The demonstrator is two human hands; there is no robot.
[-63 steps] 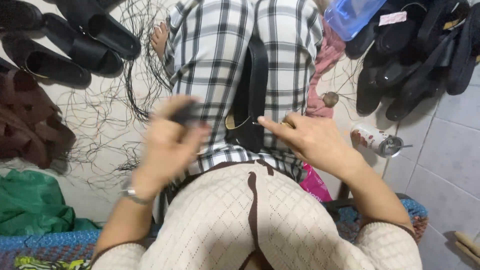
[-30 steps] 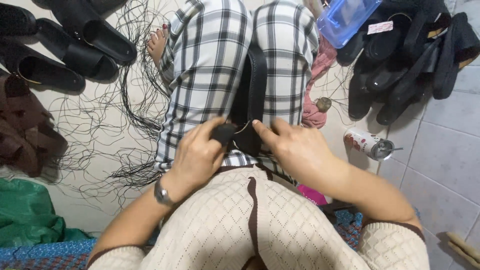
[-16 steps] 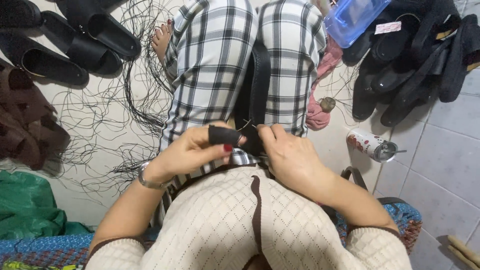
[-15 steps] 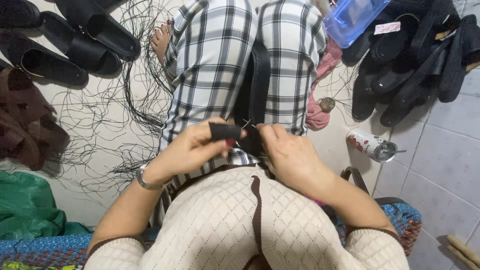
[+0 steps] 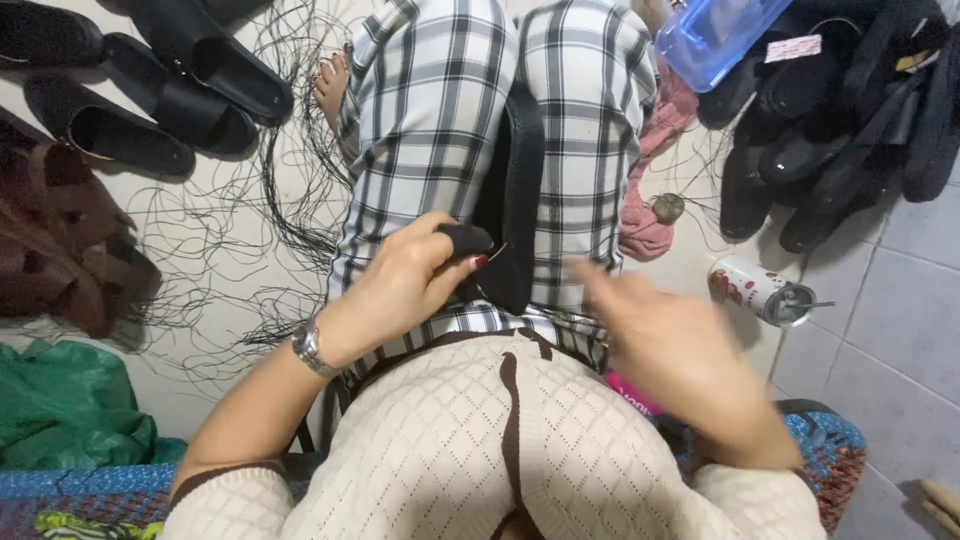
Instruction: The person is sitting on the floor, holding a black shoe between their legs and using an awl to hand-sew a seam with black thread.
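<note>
Shoe strap point(image 5: 512, 190) on lap — left hand point(image 5: 410, 280) pinches its black end, right hand point(image 5: 665, 340) blurred, open, empty; stitching looks unfinished, loose threads point(image 5: 230, 250) around.

Sandal sole point(image 5: 512, 190) lies on lap between the knees. Slippers point(image 5: 150, 90) on floor far left, shoe pile point(image 5: 840, 130) far right, can point(image 5: 750, 290) near right, threads point(image 5: 250, 250) left of legs.

Pale floor point(image 5: 215, 300) strewn with sandals and thread

Beyond the left hand point(image 5: 405, 285), black sandals point(image 5: 150, 75) lie among loose black threads point(image 5: 270, 200); a green bag point(image 5: 60, 420) sits nearer, to its left. Past the blurred right hand point(image 5: 670, 340) lie a pink cloth point(image 5: 655, 190), a tipped can point(image 5: 755, 290), more black sandals point(image 5: 850, 120) and a blue tub point(image 5: 720, 35).
</note>
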